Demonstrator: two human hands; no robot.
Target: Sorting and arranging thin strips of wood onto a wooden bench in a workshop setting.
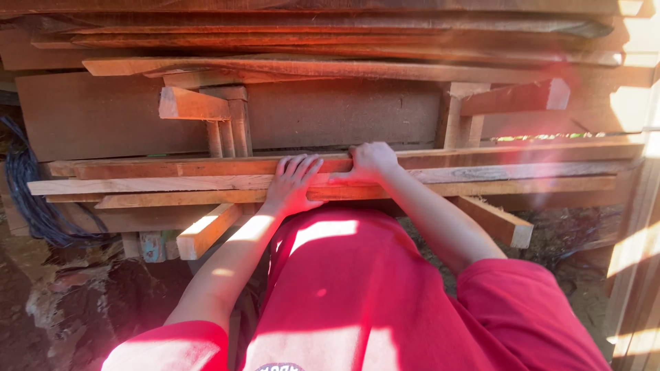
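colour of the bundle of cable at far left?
Dark blue-black, seen in the head view: cable bundle hanging left of the wooden planks.

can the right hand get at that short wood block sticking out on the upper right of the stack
Probably yes. The right hand rests on the long planks, and the short block juts out above and to its right with nothing visible between them.

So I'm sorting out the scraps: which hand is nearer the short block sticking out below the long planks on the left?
The left hand. It lies flat on the long planks, up and to the right of the short block. The right hand grips the planks farther right.
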